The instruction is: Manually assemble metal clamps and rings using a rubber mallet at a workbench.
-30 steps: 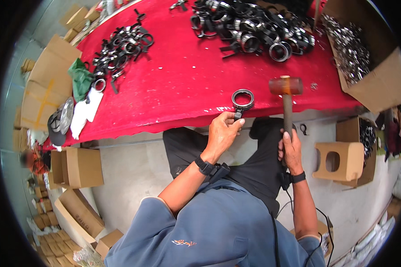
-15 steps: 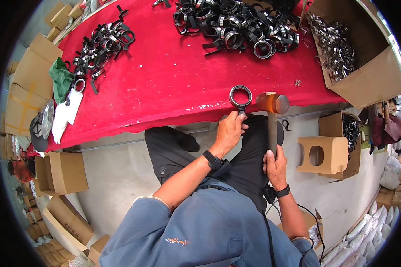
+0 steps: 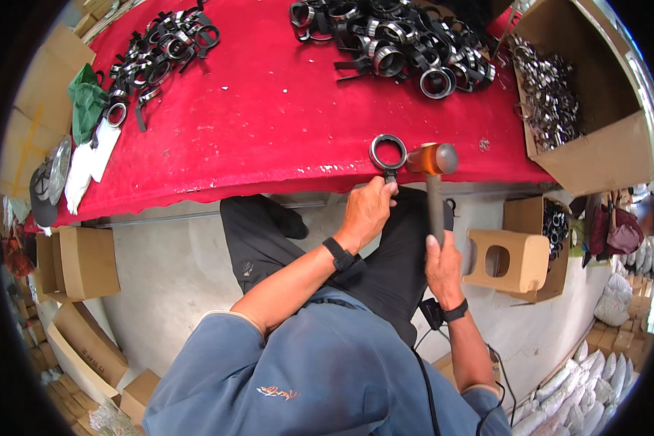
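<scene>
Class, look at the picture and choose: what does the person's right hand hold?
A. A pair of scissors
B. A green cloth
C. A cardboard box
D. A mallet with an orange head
D. The right hand grips the handle of a mallet, whose orange head sits beside the black ring that the left hand holds at the edge of the red table.
</scene>
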Demonstrator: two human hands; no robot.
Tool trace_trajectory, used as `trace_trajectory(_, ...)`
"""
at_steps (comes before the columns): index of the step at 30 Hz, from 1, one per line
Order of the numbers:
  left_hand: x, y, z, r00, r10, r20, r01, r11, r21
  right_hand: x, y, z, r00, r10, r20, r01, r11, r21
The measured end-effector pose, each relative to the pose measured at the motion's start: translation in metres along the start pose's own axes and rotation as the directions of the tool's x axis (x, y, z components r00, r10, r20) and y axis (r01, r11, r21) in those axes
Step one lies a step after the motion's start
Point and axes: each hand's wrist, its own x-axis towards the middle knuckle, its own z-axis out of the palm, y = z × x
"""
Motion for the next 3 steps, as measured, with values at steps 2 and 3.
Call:
trace_trajectory(2,-0.005,-0.005,-0.001,1.0,-0.015,0.019,0.015,1.0,0.011,0.0,-0.015,-0.014,0.998,0.031,-0.049,-0.029,0.999,0.025)
trace_trajectory(3,-0.006,-0.007,-0.002,1.0,-0.009,0.022,0.008,0.999,0.05,-0.001,-0.032,-0.029,0.998,0.019,-0.067,-0.015,0.997,0.073)
